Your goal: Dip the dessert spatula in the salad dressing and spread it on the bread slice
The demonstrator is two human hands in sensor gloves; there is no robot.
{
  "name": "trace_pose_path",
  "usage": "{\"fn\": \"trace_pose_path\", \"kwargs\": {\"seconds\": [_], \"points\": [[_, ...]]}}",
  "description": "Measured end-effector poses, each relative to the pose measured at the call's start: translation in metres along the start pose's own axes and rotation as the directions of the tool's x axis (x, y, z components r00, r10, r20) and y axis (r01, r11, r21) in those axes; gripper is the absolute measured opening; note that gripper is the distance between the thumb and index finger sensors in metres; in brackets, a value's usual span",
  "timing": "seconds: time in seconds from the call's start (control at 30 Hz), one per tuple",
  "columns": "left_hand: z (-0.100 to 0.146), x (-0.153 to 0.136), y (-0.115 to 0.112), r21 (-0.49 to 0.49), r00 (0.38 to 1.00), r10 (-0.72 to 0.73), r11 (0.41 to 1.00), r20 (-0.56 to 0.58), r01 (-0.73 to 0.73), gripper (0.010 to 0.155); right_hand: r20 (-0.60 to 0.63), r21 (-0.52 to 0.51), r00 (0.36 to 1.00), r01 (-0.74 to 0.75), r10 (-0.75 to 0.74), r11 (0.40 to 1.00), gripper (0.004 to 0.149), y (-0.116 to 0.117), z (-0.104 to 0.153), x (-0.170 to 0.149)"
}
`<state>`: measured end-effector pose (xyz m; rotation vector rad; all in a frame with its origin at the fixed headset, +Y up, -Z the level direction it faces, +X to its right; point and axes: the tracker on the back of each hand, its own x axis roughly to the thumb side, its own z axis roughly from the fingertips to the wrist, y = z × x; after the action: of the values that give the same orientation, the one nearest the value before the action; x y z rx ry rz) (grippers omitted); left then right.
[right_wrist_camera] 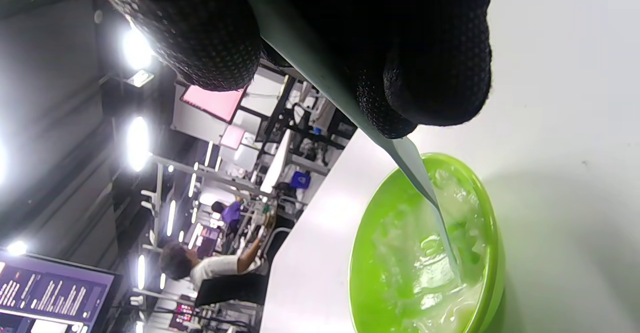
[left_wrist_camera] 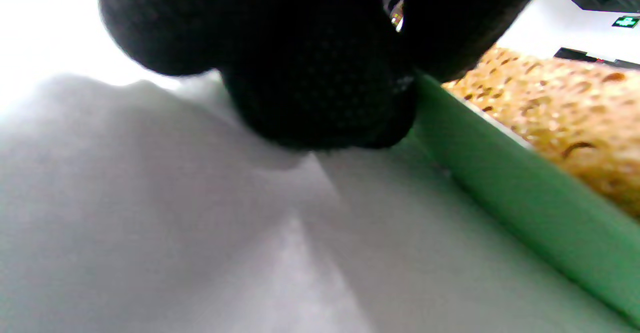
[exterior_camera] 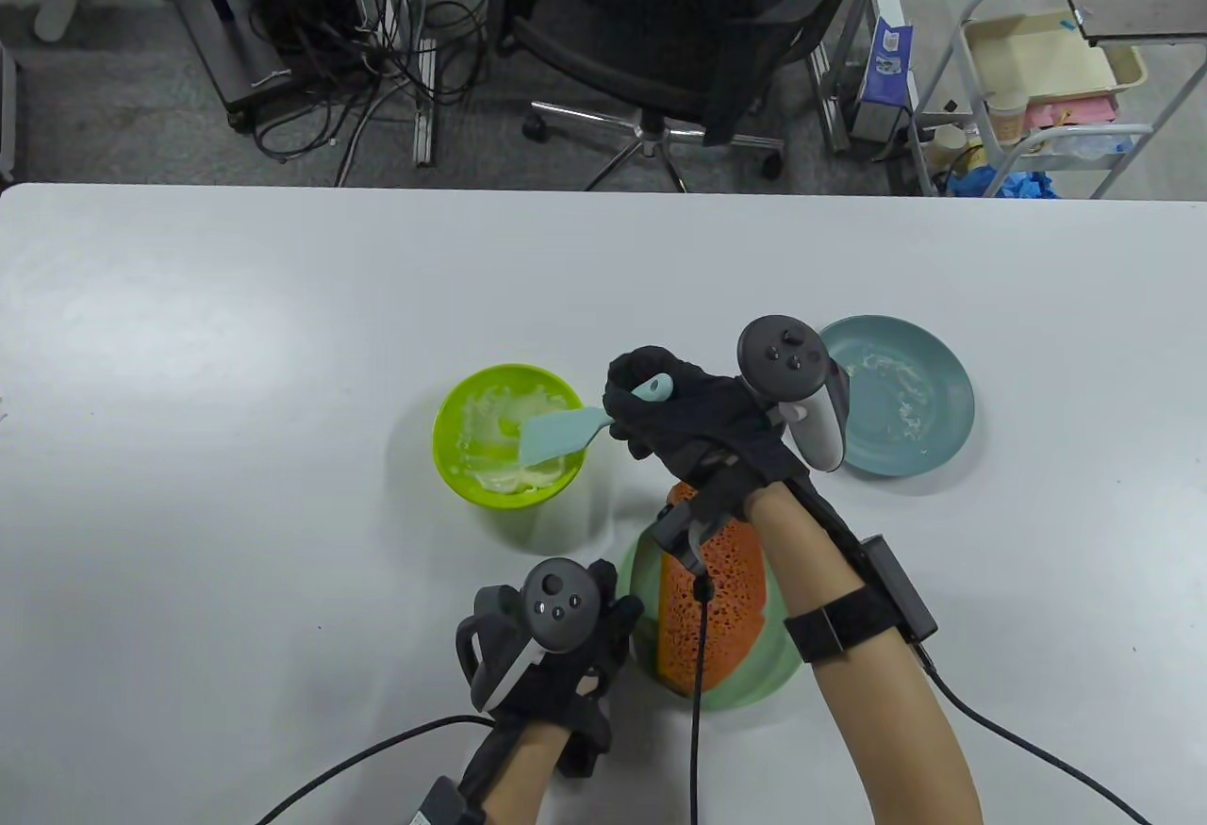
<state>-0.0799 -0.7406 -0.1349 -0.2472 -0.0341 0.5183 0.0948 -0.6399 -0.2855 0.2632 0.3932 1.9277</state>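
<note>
My right hand (exterior_camera: 660, 410) grips the handle of a light-blue dessert spatula (exterior_camera: 556, 436). Its blade reaches into a lime-green bowl (exterior_camera: 451, 448) of whitish salad dressing (exterior_camera: 490, 415). In the right wrist view the blade (right_wrist_camera: 425, 183) dips edge-on into the dressing (right_wrist_camera: 425, 263) inside the bowl (right_wrist_camera: 492, 253). An orange-brown bread slice (exterior_camera: 726, 580) lies on a pale green plate (exterior_camera: 754, 684) near the front, partly under my right wrist. My left hand (exterior_camera: 556, 646) rests at the plate's left rim; in the left wrist view its fingers (left_wrist_camera: 320, 73) touch the rim (left_wrist_camera: 500, 183) beside the bread (left_wrist_camera: 565, 118).
A teal plate (exterior_camera: 934, 401) smeared with dressing sits to the right of my right hand. The white table (exterior_camera: 236, 391) stretches left and back. An office chair (exterior_camera: 679, 24) and a cart (exterior_camera: 1047, 80) stand beyond the far edge.
</note>
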Motion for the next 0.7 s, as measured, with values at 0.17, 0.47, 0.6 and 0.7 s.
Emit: {"fn": "trace_pose_path", "kwargs": {"seconds": [0.17, 0.47, 0.6, 0.7], "points": [[0.0, 0.0, 0.0, -0.008, 1.0, 0.002, 1.0, 0.002, -0.002, 0.056, 0.002, -0.016, 1.0, -0.019, 0.019, 1.0, 0.047, -0.005, 0.004, 0.003], [0.0, -0.001, 0.0, -0.014, 1.0, 0.007, 1.0, 0.002, -0.007, 0.056, 0.024, -0.029, 0.999, -0.035, 0.036, 0.999, 0.047, -0.002, 0.007, 0.01], [0.0, -0.001, 0.0, -0.016, 1.0, 0.007, 1.0, 0.003, -0.007, 0.056, 0.05, -0.019, 0.999, 0.018, -0.017, 1.0, 0.048, 0.002, 0.005, 0.01], [0.0, 0.0, 0.0, -0.015, 1.0, 0.005, 1.0, 0.004, -0.005, 0.056, 0.061, 0.005, 0.995, 0.078, -0.078, 0.997, 0.048, 0.007, 0.002, 0.008]]}}
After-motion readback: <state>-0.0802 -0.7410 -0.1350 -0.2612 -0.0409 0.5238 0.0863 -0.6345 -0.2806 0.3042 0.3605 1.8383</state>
